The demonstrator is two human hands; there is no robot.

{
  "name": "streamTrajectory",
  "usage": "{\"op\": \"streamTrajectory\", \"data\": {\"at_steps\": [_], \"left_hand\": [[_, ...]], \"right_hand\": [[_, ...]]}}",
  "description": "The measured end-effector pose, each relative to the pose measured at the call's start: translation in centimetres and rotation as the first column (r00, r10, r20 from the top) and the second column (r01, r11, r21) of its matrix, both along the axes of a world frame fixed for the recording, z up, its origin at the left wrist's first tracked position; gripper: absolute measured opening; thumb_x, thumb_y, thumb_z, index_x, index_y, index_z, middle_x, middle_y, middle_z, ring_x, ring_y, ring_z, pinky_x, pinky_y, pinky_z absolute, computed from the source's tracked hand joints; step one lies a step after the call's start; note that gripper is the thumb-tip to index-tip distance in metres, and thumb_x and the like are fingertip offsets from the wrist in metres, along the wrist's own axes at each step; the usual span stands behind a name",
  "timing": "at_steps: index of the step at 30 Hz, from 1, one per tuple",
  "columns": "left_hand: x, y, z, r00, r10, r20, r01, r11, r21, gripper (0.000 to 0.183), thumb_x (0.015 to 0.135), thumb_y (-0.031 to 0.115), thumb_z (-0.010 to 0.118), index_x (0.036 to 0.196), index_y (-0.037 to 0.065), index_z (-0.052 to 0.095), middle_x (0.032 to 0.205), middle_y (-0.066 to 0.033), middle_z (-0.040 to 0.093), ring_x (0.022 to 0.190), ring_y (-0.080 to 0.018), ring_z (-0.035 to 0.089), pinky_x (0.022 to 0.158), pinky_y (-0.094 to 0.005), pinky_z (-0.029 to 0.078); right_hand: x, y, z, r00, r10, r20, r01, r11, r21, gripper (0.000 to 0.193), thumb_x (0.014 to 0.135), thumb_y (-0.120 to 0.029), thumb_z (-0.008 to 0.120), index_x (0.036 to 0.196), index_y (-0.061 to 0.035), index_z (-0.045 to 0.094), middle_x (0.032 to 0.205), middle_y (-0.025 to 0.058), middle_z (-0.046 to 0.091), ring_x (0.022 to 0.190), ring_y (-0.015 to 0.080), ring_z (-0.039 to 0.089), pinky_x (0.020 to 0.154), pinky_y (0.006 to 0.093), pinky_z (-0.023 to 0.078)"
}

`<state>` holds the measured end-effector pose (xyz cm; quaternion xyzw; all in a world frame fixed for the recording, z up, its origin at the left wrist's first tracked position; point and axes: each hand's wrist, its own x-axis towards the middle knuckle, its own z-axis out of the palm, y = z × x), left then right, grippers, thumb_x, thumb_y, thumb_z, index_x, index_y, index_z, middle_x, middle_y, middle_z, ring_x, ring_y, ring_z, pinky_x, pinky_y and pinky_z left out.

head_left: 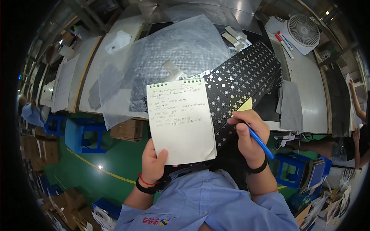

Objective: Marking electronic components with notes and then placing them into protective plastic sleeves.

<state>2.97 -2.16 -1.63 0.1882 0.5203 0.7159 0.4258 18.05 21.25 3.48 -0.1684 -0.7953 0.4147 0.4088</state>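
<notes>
My left hand (153,162) grips the lower left corner of a notepad (184,138), thumb on the page and fingers behind it. Handwritten lines fill the upper half of its white page, and green-rimmed binding holes run along the top. In my right hand (252,134) is a blue pen (260,143), its rear end pointing down and right. The pen's tip is hidden by my fingers, to the right of the notepad. Just beyond that hand a yellow paper piece (245,105) lies on a black sheet stack with rows of silvery round patterns (246,73).
Translucent plastic film (185,42) covers much of the table. A white fan (303,30) stands at the far right beside red and blue markers (284,45). Grey cloth (291,109) hangs over the right edge. Blue stools (83,134) stand at left and right; another person's arm (358,100) shows far right.
</notes>
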Motion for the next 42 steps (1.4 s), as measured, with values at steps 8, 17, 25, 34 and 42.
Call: {"op": "streamTrajectory", "data": {"at_steps": [8, 17, 25, 34, 42], "left_hand": [[-7.8, -14.1, -7.0, 0.904, -0.250, 0.348, 0.149, 0.945, 0.292, 0.061, 0.077, 0.023, 0.078, 0.124, -0.005, 0.053, 0.110, -0.0164, 0.066, 0.097, -0.0267, 0.066, 0.086, -0.0383, 0.053], [-7.8, -14.1, -12.8, 0.935, 0.015, 0.354, 0.052, 0.983, -0.178, 0.052, 0.086, 0.016, 0.066, 0.129, -0.007, 0.048, 0.122, -0.0160, 0.061, 0.108, -0.0241, 0.061, 0.095, -0.0357, 0.048], [-9.7, -5.2, -14.6, 0.972, 0.129, 0.197, -0.091, 0.977, -0.191, 0.041, 0.094, 0.013, 0.055, 0.132, 0.000, 0.044, 0.115, -0.0092, 0.061, 0.097, -0.0180, 0.061, 0.086, -0.0336, 0.049], [-7.7, -1.3, -10.4, 0.615, -0.295, -0.731, -0.324, 0.751, -0.575, 0.048, 0.096, 0.020, 0.054, 0.136, -0.003, 0.039, 0.137, -0.0159, 0.046, 0.122, -0.0310, 0.047, 0.100, -0.0434, 0.039], [-1.9, 2.1, -0.9, 0.944, -0.221, 0.246, 0.156, 0.953, 0.258, 0.065, 0.099, 0.052, 0.037, 0.144, 0.006, 0.032, 0.142, -0.0097, 0.044, 0.126, -0.0261, 0.046, 0.107, -0.0444, 0.036]], "right_hand": [[4.2, 1.9, -1.2, 0.930, -0.291, 0.224, 0.195, 0.909, 0.368, 0.041, 0.071, -0.021, 0.081, 0.104, -0.0016, 0.065, 0.096, 0.0145, 0.065, 0.093, 0.0326, 0.061, 0.082, 0.0384, 0.047], [4.7, 2.4, -2.1, 0.924, -0.244, 0.295, 0.067, 0.862, 0.502, 0.037, 0.068, -0.015, 0.080, 0.102, -0.0063, 0.066, 0.102, 0.0092, 0.067, 0.099, 0.0305, 0.060, 0.084, 0.0391, 0.045], [3.5, 3.0, -2.2, 0.965, -0.151, 0.212, 0.063, 0.927, 0.370, 0.031, 0.072, 0.001, 0.073, 0.102, -0.0043, 0.066, 0.098, 0.0112, 0.067, 0.092, 0.0299, 0.063, 0.080, 0.0383, 0.049], [2.1, 3.8, -1.2, 0.968, -0.145, 0.204, 0.074, 0.944, 0.322, 0.032, 0.075, 0.005, 0.069, 0.106, -0.0040, 0.064, 0.098, 0.0145, 0.065, 0.093, 0.0324, 0.063, 0.081, 0.0376, 0.051], [2.6, 4.8, 0.0, 0.933, -0.269, 0.240, 0.183, 0.927, 0.326, 0.039, 0.075, -0.002, 0.072, 0.113, -0.0060, 0.063, 0.118, 0.0148, 0.063, 0.107, 0.0329, 0.058, 0.091, 0.0396, 0.047]]}}
